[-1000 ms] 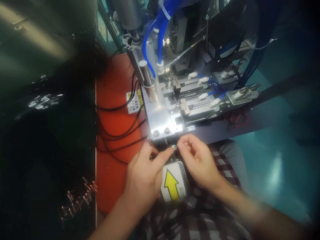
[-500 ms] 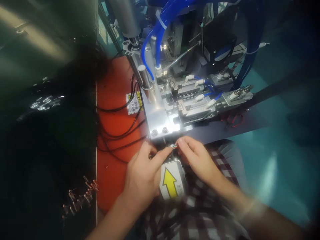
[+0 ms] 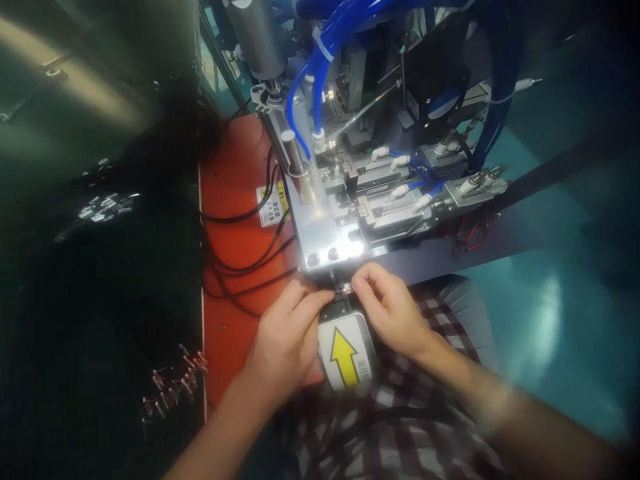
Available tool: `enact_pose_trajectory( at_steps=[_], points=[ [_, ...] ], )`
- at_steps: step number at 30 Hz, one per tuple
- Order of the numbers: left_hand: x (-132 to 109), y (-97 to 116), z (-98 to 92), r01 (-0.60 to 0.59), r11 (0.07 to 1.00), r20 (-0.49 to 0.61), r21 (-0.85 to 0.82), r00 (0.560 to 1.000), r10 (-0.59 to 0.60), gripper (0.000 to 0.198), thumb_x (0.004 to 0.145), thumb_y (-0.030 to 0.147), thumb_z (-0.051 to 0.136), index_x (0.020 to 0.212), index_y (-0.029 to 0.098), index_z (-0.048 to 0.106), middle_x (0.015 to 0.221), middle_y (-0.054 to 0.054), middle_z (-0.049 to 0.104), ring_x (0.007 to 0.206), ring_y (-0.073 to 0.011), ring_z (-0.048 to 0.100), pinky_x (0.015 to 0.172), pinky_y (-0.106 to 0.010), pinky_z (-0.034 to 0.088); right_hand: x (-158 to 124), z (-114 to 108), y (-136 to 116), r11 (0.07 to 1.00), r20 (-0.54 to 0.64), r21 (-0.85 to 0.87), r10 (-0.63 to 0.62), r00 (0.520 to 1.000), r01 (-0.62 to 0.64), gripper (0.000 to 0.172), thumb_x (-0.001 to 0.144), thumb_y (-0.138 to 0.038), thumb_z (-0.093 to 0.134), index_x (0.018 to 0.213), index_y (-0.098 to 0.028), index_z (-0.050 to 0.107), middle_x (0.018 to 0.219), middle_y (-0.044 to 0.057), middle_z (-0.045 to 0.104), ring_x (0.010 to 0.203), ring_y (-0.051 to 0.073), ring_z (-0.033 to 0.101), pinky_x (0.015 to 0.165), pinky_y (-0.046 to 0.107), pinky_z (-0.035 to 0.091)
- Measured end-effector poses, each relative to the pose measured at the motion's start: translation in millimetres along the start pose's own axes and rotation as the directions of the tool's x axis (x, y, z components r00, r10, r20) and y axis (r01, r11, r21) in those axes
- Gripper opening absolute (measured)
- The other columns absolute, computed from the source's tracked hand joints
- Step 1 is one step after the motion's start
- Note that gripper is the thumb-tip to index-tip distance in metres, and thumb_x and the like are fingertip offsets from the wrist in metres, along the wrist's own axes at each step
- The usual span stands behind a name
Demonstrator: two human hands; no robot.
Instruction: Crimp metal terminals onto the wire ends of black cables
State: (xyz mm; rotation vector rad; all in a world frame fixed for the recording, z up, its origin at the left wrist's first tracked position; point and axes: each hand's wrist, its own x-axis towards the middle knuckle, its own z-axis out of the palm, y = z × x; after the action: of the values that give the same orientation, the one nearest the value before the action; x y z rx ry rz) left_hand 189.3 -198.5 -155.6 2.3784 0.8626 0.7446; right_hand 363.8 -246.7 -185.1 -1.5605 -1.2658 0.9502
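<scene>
A small silvery part (image 3: 346, 289), too small to name surely, sits at the front edge of the machine (image 3: 320, 243). My right hand (image 3: 395, 310) pinches its right end between thumb and forefinger. On the other side my left hand (image 3: 287, 330) is closed, its thumb and forefinger together beside the part's left end. Whatever lies between those left fingertips is hidden. Just below the fingertips is a dark block (image 3: 340, 310), and nearer to me a white cover with a yellow arrow (image 3: 344, 353).
Blue air hoses (image 3: 345, 27) and pneumatic cylinders (image 3: 400, 220) rise behind my hands. Black cables (image 3: 245, 267) cross the orange base plate (image 3: 230, 360). On the dark surface at left lie shiny pieces (image 3: 107, 207) and several copper-tipped pieces (image 3: 173, 383).
My left fingertips have drawn back a little to the left from the small part, exposing more of it. My right hand still pinches it. The whole view has shifted slightly.
</scene>
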Motion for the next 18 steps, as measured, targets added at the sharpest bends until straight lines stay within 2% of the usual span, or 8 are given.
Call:
enact_pose_trajectory(
  at_steps=[4, 8, 13, 18],
  points=[
    [-1, -2, 0.2, -0.032, 0.999, -0.004, 0.0, 0.999, 0.032, 0.027, 0.089, 0.0, 0.045, 0.103, 0.013, 0.064, 0.093, -0.006, 0.059, 0.087, -0.0122, 0.059, 0.074, -0.021, 0.051, 0, -2, -4, 0.987, -0.016, -0.141, -0.082, 0.997, 0.079, 0.022, 0.095, -0.023, 0.042, 0.073, -0.022, 0.043, 0.067, -0.001, 0.047, 0.061, 0.015, 0.045, 0.059, 0.029, 0.035],
    [0, 2, -3.4, 0.021, 0.989, 0.047, 0.144, 0.998, -0.028, 0.029, 0.089, 0.004, 0.043, 0.101, 0.013, 0.068, 0.09, -0.007, 0.057, 0.081, -0.0148, 0.059, 0.066, -0.024, 0.052, -1, -1, -8, 0.975, -0.051, -0.211, -0.086, 0.995, 0.074, 0.023, 0.094, -0.021, 0.043, 0.072, -0.022, 0.041, 0.067, -0.002, 0.045, 0.06, 0.015, 0.044, 0.059, 0.029, 0.034],
    [-2, 6, -5.2, 0.059, 0.975, 0.05, 0.216, 0.996, -0.072, 0.026, 0.087, 0.003, 0.045, 0.098, 0.013, 0.067, 0.083, -0.006, 0.06, 0.075, -0.0157, 0.058, 0.064, -0.025, 0.051, -3, 2, -9, 0.996, -0.042, -0.047, 0.07, 0.997, -0.072, 0.023, 0.095, -0.024, 0.044, 0.072, -0.022, 0.042, 0.065, -0.003, 0.045, 0.058, 0.014, 0.044, 0.056, 0.027, 0.035],
    [-1, 10, -6.7, -0.037, 0.933, 0.081, 0.358, 0.997, 0.009, 0.027, 0.086, 0.001, 0.044, 0.097, 0.01, 0.067, 0.084, -0.008, 0.063, 0.079, -0.0187, 0.058, 0.066, -0.029, 0.051, -2, 1, -5, 0.988, -0.024, 0.098, 0.125, 0.992, -0.122, 0.023, 0.094, -0.029, 0.046, 0.073, -0.021, 0.045, 0.066, -0.004, 0.044, 0.06, 0.013, 0.043, 0.058, 0.027, 0.035]
  ],
)
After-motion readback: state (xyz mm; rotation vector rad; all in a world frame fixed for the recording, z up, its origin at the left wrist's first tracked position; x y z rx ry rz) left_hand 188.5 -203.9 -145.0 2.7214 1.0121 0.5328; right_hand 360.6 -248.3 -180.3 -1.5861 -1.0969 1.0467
